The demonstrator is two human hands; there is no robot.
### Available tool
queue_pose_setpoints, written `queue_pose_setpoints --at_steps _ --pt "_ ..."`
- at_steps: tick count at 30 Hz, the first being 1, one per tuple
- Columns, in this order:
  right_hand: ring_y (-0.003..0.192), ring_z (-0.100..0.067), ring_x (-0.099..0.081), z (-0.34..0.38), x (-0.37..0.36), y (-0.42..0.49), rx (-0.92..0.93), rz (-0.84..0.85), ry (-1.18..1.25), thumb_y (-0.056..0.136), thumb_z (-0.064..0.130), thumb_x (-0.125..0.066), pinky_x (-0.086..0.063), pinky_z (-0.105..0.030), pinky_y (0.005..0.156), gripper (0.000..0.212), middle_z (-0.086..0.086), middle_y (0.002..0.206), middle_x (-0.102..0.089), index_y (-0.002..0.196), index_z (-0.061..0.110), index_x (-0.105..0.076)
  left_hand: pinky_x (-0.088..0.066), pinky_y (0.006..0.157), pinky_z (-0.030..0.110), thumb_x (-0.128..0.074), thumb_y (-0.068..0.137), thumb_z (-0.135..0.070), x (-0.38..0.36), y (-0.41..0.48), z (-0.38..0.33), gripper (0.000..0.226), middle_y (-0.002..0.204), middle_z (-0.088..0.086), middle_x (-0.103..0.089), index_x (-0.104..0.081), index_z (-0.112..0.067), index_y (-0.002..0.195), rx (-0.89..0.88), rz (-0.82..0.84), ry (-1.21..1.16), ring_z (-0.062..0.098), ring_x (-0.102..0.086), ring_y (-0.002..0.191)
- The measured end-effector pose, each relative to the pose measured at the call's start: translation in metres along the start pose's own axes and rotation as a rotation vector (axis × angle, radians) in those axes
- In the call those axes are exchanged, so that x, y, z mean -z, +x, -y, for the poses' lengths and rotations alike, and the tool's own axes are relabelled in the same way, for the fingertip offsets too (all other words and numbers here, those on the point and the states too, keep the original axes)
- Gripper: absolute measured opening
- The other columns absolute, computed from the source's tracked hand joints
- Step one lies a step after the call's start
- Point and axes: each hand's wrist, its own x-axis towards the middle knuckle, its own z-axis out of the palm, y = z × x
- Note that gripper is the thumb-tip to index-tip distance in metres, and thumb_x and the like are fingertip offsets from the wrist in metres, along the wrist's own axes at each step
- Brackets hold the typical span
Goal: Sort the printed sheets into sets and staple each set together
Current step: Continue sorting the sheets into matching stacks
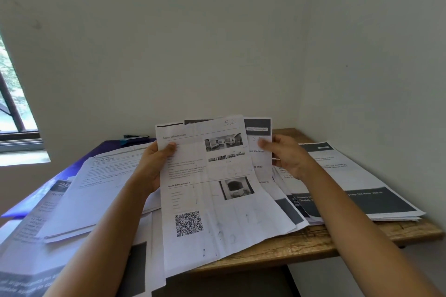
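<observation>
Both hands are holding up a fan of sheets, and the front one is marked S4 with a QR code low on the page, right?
Not quite. The head view shows the front sheet marked S2, not S4. The rest stands: the left hand and right hand hold up the fan of sheets, and the QR code sits low on the page.

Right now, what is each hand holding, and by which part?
The left hand grips the S2 sheet by its upper left edge, thumb on the face. The right hand pinches the sheet behind by its upper right edge.
</observation>
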Motion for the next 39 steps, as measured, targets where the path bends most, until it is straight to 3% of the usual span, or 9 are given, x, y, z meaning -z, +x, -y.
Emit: queue_pose_setpoints --at_steps 4,7,11,16,22,28,32,34,39 --pt "0.093 -0.021 -0.065 -0.004 0.003 0.002 0.058 -0.049 -0.287 0.089 0.004 -0.063 -0.056 -0.033 0.076 0.018 -0.002 0.103 -0.067 0.106 0.01 -0.064 -0.06 0.059 0.038 -0.052 0.098 -0.012 0.005 0.002 -0.002 0.014 0.1 0.01 -0.071 -0.063 -0.015 0.106 0.016 -0.028 0.01 0.026 -0.069 0.084" --pt "0.082 -0.022 -0.062 0.0 0.012 0.009 0.17 -0.279 -0.183 0.09 0.007 -0.061 -0.051 -0.034 0.072 0.01 -0.004 0.089 -0.066 0.087 0.016 -0.065 -0.06 0.058 0.038 -0.051 0.098 -0.012 0.007 0.004 -0.004 0.015 0.099 0.009 -0.07 -0.061 -0.014 0.109 0.028 -0.053 0.003 0.025 -0.069 0.083" --pt "0.066 -0.017 -0.046 0.016 0.041 0.021 0.275 -0.596 -0.099 0.084 0.007 -0.057 -0.034 -0.025 0.057 0.025 0.0 0.065 -0.05 0.063 0.017 -0.05 -0.059 0.055 0.037 -0.051 0.098 -0.011 0.009 0.004 -0.005 0.014 0.097 0.009 -0.07 -0.062 -0.015 0.107 0.031 -0.064 -0.002 0.024 -0.07 0.08" --pt "0.07 -0.014 -0.05 0.05 0.079 0.031 0.326 -0.815 0.037 0.082 0.008 -0.059 -0.041 -0.024 0.062 0.026 0.009 0.065 -0.051 0.06 0.021 -0.053 -0.06 0.058 0.038 -0.052 0.098 -0.01 0.008 0.003 -0.005 0.015 0.098 0.009 -0.069 -0.061 -0.013 0.109 0.033 -0.08 -0.001 0.026 -0.068 0.084" --pt "0.085 -0.017 -0.06 0.069 0.096 0.038 0.337 -0.712 0.05 0.084 0.008 -0.06 -0.051 -0.028 0.078 0.018 -0.004 0.095 -0.066 0.073 0.022 -0.063 -0.06 0.056 0.035 -0.051 0.098 -0.009 0.006 0.001 -0.005 0.014 0.098 0.01 -0.069 -0.061 -0.012 0.108 0.031 -0.071 -0.005 0.026 -0.067 0.084" --pt "0.071 -0.011 -0.056 0.053 0.059 0.043 0.323 -0.506 -0.009 0.088 0.006 -0.058 -0.047 -0.024 0.068 0.018 0.0 0.081 -0.062 0.074 0.017 -0.062 -0.06 0.056 0.035 -0.052 0.098 -0.01 0.007 0.0 -0.005 0.012 0.097 0.011 -0.07 -0.062 -0.012 0.103 0.025 -0.044 -0.019 0.025 -0.069 0.08" --pt "0.076 -0.012 -0.055 0.059 0.054 0.049 0.38 -0.675 0.088 0.086 0.01 -0.059 -0.045 -0.024 0.073 0.009 0.001 0.083 -0.062 0.082 0.014 -0.065 -0.06 0.056 0.035 -0.051 0.098 -0.009 0.007 -0.001 -0.004 0.014 0.096 0.011 -0.07 -0.061 -0.009 0.108 0.024 -0.038 -0.011 0.022 -0.071 0.075" --pt "0.065 -0.005 -0.05 0.067 0.057 0.047 0.416 -0.744 0.124 0.088 0.009 -0.057 -0.043 -0.019 0.068 0.021 0.008 0.072 -0.054 0.069 0.019 -0.056 -0.06 0.057 0.035 -0.051 0.098 -0.009 0.007 -0.001 -0.004 0.016 0.096 0.011 -0.07 -0.06 -0.007 0.112 0.022 -0.037 -0.008 0.022 -0.071 0.075" --pt "0.072 -0.011 -0.055 0.058 0.054 0.044 0.367 -0.644 -0.014 0.087 0.01 -0.058 -0.043 -0.021 0.069 0.009 0.004 0.077 -0.06 0.082 0.017 -0.062 -0.059 0.056 0.033 -0.052 0.098 -0.009 0.007 0.0 -0.005 0.014 0.097 0.011 -0.069 -0.06 -0.009 0.11 0.038 -0.057 0.008 0.023 -0.069 0.079"
